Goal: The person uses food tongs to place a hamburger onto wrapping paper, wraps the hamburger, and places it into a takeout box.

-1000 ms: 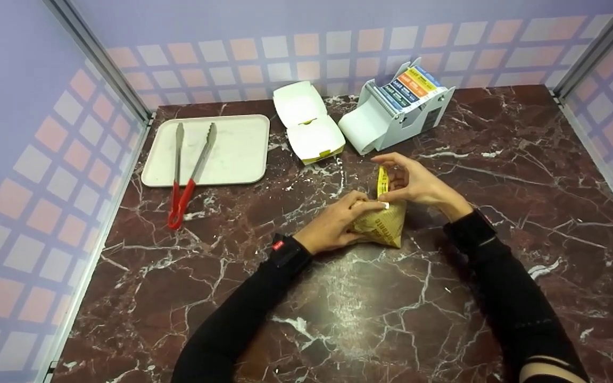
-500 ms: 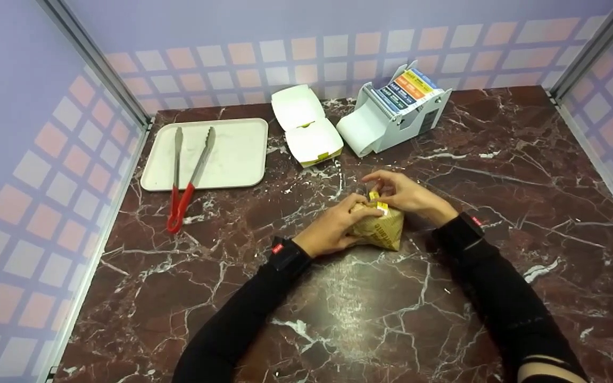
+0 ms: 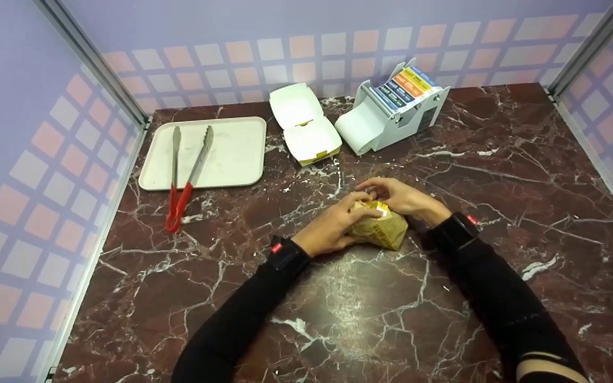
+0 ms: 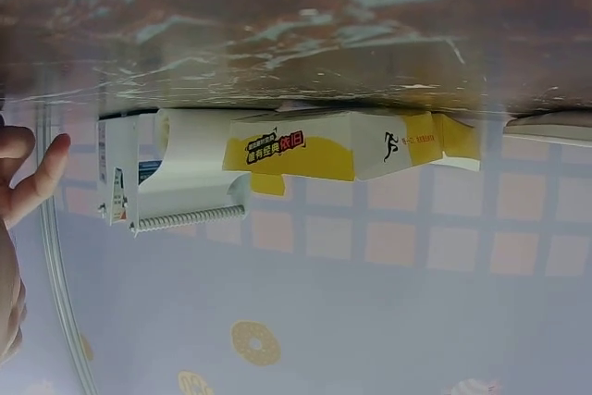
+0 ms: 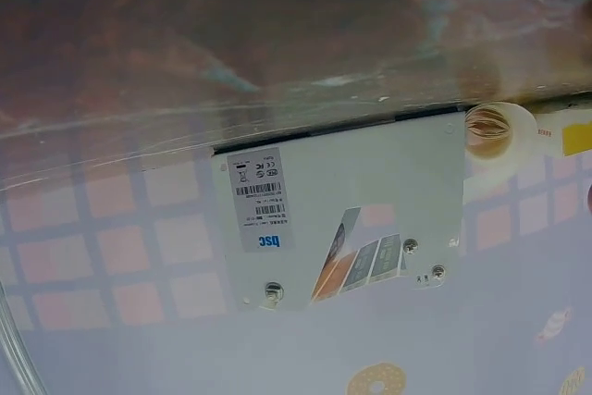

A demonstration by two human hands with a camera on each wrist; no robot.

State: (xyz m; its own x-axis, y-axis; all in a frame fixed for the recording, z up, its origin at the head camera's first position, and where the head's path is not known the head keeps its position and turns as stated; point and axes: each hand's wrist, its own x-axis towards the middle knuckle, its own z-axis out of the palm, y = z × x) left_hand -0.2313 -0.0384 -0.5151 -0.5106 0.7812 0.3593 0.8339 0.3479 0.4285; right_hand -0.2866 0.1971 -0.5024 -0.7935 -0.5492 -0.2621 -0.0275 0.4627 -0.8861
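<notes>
A tan paper-wrapped packet (image 3: 385,233) with brown print sits on the marble-patterned table, between both hands in the head view. My left hand (image 3: 333,226) grips its left side, thumb across the top beside a yellow-and-white sticker strip (image 3: 382,209). From the far right, my right hand (image 3: 402,199) holds the packet's top with bent fingers; some of its fingertips are hidden behind the packet and the left hand. Neither wrist view shows the packet. Fingers (image 4: 42,182) reach in at the left edge of the left wrist view.
An opened white-and-yellow carton (image 3: 313,142) stands behind the hands, beside a white label dispenser (image 3: 391,114). To the left, red-handled tongs (image 3: 180,205) lie partly on a white tray (image 3: 232,154). Patterned walls enclose the table's back and sides.
The sticker strip stood upright in my right hand's fingers; now it lies down against the packet. My right hand has moved lower and leftward, while the left keeps its grip.
</notes>
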